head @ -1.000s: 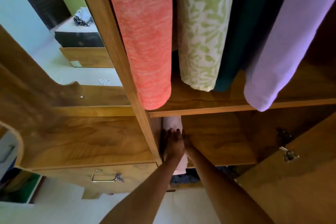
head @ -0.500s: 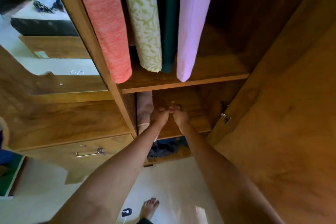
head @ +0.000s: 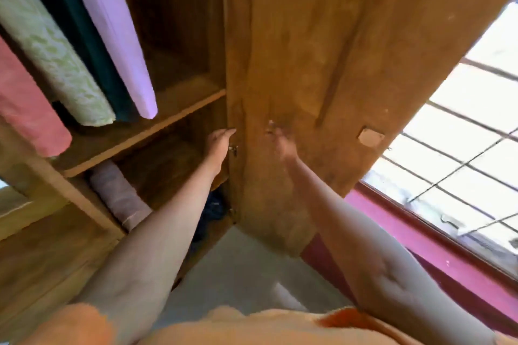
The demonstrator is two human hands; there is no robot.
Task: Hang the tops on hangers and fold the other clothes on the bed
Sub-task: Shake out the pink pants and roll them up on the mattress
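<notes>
- The left hand (head: 220, 140) is reaching toward the hinged edge of the wardrobe door (head: 305, 70), fingers straight and together, holding nothing
- The right hand (head: 280, 138) is lying against the inner face of that door; it is blurred, its fingers looking spread and gripping nothing
- Four tops are hanging side by side in the upper compartment: a coral top (head: 26, 109), a green-patterned top (head: 53, 56), a dark teal top (head: 84, 36) and a lilac top (head: 112, 28)
- A folded pinkish garment (head: 117, 193) is sitting on the lower shelf (head: 157, 171), at its left end, with dark cloth (head: 213, 204) showing beneath
- The clothes are likely light, soft and limp, so they should be slumping when lifted; a folded piece is best taken from underneath with flat palms, and a top at its shoulders
- The bed is not showing here
</notes>
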